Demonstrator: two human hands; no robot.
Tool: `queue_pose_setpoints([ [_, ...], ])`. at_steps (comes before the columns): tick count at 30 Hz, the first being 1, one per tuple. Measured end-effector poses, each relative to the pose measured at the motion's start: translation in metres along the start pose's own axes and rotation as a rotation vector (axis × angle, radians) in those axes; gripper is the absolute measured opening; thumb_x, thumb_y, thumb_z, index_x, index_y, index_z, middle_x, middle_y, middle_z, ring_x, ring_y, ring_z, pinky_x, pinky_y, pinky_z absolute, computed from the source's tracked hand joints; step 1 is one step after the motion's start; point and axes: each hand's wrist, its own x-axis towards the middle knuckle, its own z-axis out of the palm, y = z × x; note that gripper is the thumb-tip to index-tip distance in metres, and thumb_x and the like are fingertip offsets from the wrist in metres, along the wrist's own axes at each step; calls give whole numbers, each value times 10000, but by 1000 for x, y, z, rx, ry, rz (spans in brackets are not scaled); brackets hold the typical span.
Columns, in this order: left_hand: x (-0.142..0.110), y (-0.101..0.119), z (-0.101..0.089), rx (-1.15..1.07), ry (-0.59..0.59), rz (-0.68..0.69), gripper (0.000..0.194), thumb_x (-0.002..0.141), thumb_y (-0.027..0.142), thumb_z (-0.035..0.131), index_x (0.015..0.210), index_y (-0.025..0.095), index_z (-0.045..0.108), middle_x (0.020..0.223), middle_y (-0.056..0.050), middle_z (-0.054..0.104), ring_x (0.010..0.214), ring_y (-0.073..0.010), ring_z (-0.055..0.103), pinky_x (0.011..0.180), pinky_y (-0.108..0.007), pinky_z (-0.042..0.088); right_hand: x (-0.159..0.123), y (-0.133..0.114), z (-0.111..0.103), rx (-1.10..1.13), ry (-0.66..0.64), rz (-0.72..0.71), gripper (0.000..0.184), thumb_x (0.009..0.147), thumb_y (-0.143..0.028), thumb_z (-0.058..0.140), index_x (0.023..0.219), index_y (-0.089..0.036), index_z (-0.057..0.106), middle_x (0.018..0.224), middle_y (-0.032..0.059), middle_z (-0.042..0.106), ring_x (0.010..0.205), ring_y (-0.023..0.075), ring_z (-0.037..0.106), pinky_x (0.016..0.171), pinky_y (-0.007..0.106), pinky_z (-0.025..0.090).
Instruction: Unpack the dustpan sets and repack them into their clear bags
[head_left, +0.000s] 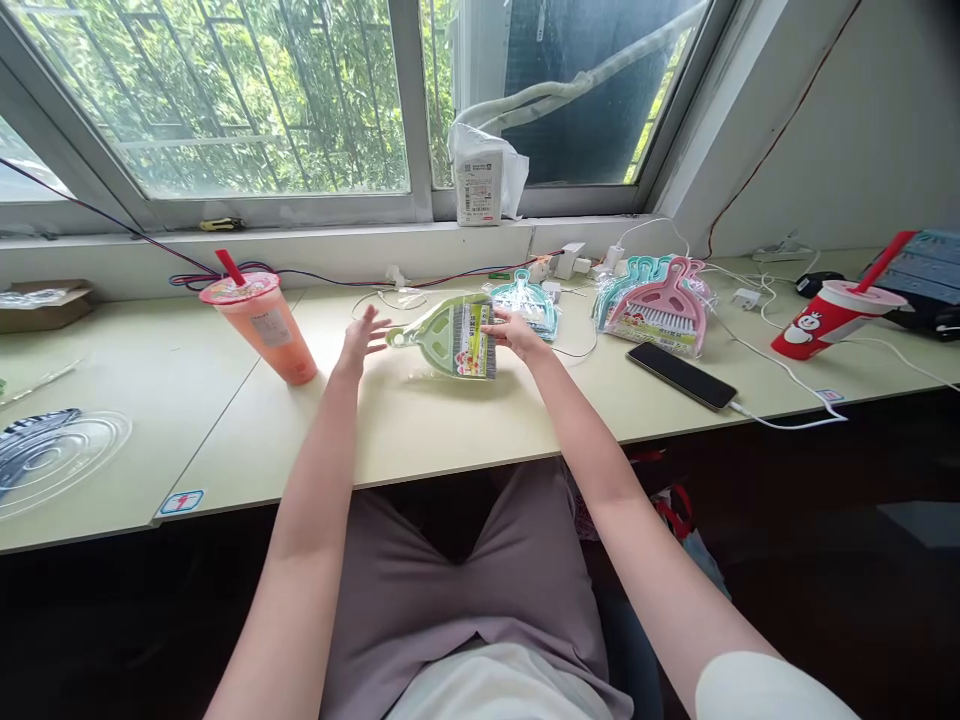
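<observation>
A green mini dustpan and brush set (pixel 442 340) in clear wrap lies sideways above the table, its handle to the left and the grey bristles to the right. My right hand (pixel 514 332) grips the bristle end, thumb and fingers at the package edge. Beside the handle tip is my left hand (pixel 363 340), its fingers spread, with no grip on it. Just behind my right hand rests a blue dustpan set (pixel 529 303). Farther right lies a stack of wrapped sets, a pink dustpan set (pixel 664 308) on top of blue-green ones.
A tall cup of orange-pink drink (pixel 262 325) stands left of my left hand. To the right are a black phone (pixel 682 375) on a white cable and a red cup (pixel 825 325). Chargers and wires run along the back, and a clear plastic lid (pixel 97 450) lies far left.
</observation>
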Motion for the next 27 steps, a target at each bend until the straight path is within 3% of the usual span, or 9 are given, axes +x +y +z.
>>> queue_pose_setpoints([
  [3, -8, 1, 13, 136, -166, 29, 659, 652, 657, 826, 1044, 132, 756, 1026, -177, 767, 829, -232, 714, 658, -283, 525, -1, 1, -1, -73, -67, 19, 280, 752, -23, 757, 995, -161, 734, 923, 42, 784, 845, 179, 740, 963, 409, 606],
  [5, -10, -2, 16, 173, -155, 30, 546, 613, 560, 876, 926, 128, 758, 906, -155, 770, 709, -189, 680, 593, -252, 480, 0, 1, -2, -86, -92, 16, 270, 753, -25, 756, 987, -160, 739, 928, 40, 784, 837, 173, 737, 962, 406, 605],
  [10, 1, -8, -6, 110, 33, 17, 328, 696, 414, 799, 867, 157, 688, 853, -81, 747, 621, -130, 646, 558, -213, 430, 3, -1, -12, -14, -47, 11, 320, 758, -6, 748, 1036, -162, 711, 881, 29, 776, 788, 156, 734, 898, 353, 625],
  [15, 12, -11, -25, 244, 339, 48, 205, 750, 338, 738, 762, 181, 607, 712, -18, 640, 647, -147, 596, 524, -215, 374, 7, -3, -19, 148, 195, -7, 247, 802, 17, 693, 960, -169, 659, 787, -5, 744, 678, 115, 705, 798, 270, 634],
  [17, 13, -11, -23, 282, 376, 10, 195, 773, 304, 711, 708, 190, 567, 587, 7, 539, 592, -152, 556, 503, -224, 367, 9, -2, -20, 220, 275, -19, 236, 817, 19, 670, 934, -182, 636, 763, -23, 731, 664, 107, 700, 765, 247, 633],
  [19, 14, -11, -17, 189, 324, -66, 175, 820, 264, 657, 706, 193, 544, 506, 41, 433, 483, -123, 466, 450, -212, 325, 11, 0, -22, 280, 322, -37, 235, 830, 19, 650, 928, -192, 623, 759, -38, 723, 660, 95, 697, 735, 216, 625],
  [21, 13, -10, -13, 10, 265, -154, 147, 870, 227, 597, 745, 189, 531, 499, 48, 438, 425, -92, 419, 417, -184, 317, 13, 2, -24, 321, 345, -51, 235, 842, 14, 634, 939, -199, 621, 760, -50, 718, 664, 85, 697, 716, 190, 616],
  [24, 11, -8, -12, -261, 246, -199, 119, 933, 166, 520, 818, 188, 496, 665, -34, 640, 548, -94, 611, 507, -151, 471, 15, 5, -26, 356, 355, -64, 227, 850, -1, 624, 950, -204, 623, 766, -52, 715, 687, 83, 706, 713, 176, 614],
  [27, 9, -7, -16, -412, 234, -171, 136, 964, 119, 472, 851, 193, 465, 848, -95, 721, 758, -126, 730, 649, -157, 565, 15, 7, -25, 358, 354, -69, 225, 836, -10, 641, 945, -206, 620, 794, -44, 726, 707, 85, 711, 730, 182, 622],
])
